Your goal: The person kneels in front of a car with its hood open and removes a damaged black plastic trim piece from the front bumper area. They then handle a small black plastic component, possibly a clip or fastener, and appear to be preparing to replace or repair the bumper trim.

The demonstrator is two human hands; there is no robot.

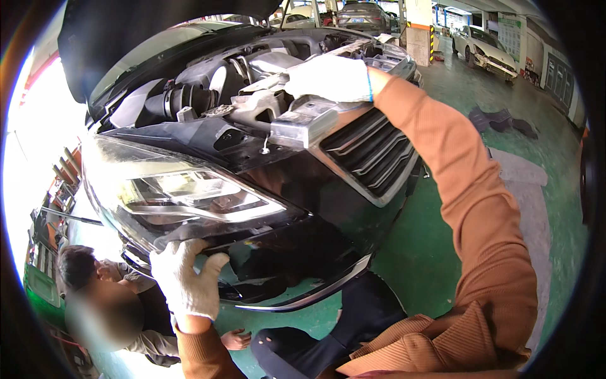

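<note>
A black car stands in front of me with its hood (148, 28) raised. My left hand (186, 278), in a white knit glove, lays its fingers against the black front bumper (271, 265) just under the headlight (196, 192); its thumb stands apart. My right hand (331, 79), also gloved, reaches over the top of the car's front, above the grille (372, 155). Its fingers are washed out by glare, so their grip cannot be made out. Next to it is a clear-grey block-shaped part (305, 126) at the grille's upper corner. The engine bay (221, 72) lies exposed behind.
A co-worker (120, 303) crouches low at the left by the bumper's end, one bare hand (236, 340) near my left forearm. Dark mats (502, 121) and a grey sheet (521, 189) lie on the green floor at right. Behind are a striped pillar (419, 38) and a white car (485, 52).
</note>
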